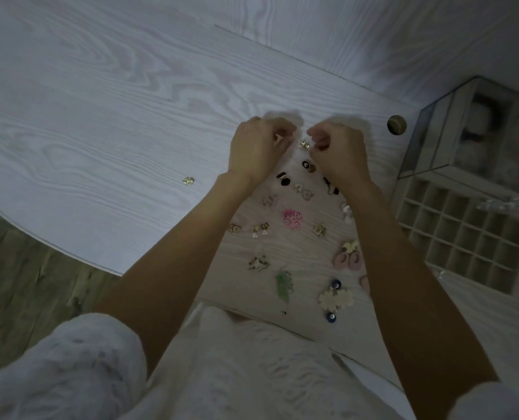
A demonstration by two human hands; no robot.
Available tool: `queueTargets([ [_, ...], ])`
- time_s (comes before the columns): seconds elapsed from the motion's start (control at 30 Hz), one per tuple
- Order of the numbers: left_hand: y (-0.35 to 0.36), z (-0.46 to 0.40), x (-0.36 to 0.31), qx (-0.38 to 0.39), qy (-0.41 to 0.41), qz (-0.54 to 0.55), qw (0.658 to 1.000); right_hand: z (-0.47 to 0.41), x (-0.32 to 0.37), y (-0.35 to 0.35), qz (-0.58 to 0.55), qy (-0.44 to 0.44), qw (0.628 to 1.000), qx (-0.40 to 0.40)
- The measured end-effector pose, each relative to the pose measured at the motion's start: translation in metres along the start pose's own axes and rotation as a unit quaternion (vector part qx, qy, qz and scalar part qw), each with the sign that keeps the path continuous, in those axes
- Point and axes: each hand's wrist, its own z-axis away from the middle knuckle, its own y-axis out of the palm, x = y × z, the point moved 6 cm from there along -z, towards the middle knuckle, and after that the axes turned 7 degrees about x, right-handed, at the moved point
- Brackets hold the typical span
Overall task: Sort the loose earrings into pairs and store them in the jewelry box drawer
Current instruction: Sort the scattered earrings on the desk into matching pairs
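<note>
Several earrings lie in pairs on the white table (100, 116), among them a pink pair (293, 219), a green one (284, 284) and a cream cloud-shaped pair (335, 299). A lone gold earring (189, 180) rests apart to the left. At the far end of the rows, my left hand (256, 148) and my right hand (337, 153) hover close together, fingers curled. A small gold earring (304, 144) sits at my right fingertips. Something small and pale seems pinched in my left fingers, too blurred to name. The jewelry box drawer (461, 234), with its grid of compartments, stands pulled out at the right.
The glass-topped jewelry box (476, 128) stands at the far right above the drawer. A round brass knob (396, 124) sits just left of it. The table's curved edge runs along the lower left, with wooden floor (16, 268) beyond.
</note>
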Motion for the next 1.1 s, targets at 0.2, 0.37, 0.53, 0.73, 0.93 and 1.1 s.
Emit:
queueTargets([
  [0.2, -0.065, 0.080, 0.046, -0.129, -0.061, 0.026, 0.989, 0.027, 0.038, 0.001, 0.023, -0.110, 0.994, 0.004],
  [0.37, -0.066, 0.132, 0.103, -0.137, -0.158, 0.003, 0.978, 0.017, 0.061, 0.042, 0.085, -0.133, 0.985, 0.064],
  [0.53, -0.057, 0.133, 0.111, -0.112, -0.192, 0.008, 0.975, 0.002, 0.072, 0.066, 0.108, -0.125, 0.982, 0.088],
  [0.73, -0.043, 0.104, 0.102, -0.101, -0.174, 0.015, 0.979, 0.012, 0.073, 0.081, 0.122, -0.147, 0.975, 0.112],
  [0.93, -0.019, 0.071, 0.074, -0.070, -0.144, 0.016, 0.987, 0.023, 0.061, 0.074, 0.126, -0.113, 0.982, 0.084],
  [1.1, -0.012, 0.064, 0.062, -0.066, -0.139, 0.015, 0.988, 0.026, 0.061, 0.069, 0.171, -0.115, 0.978, 0.042],
])
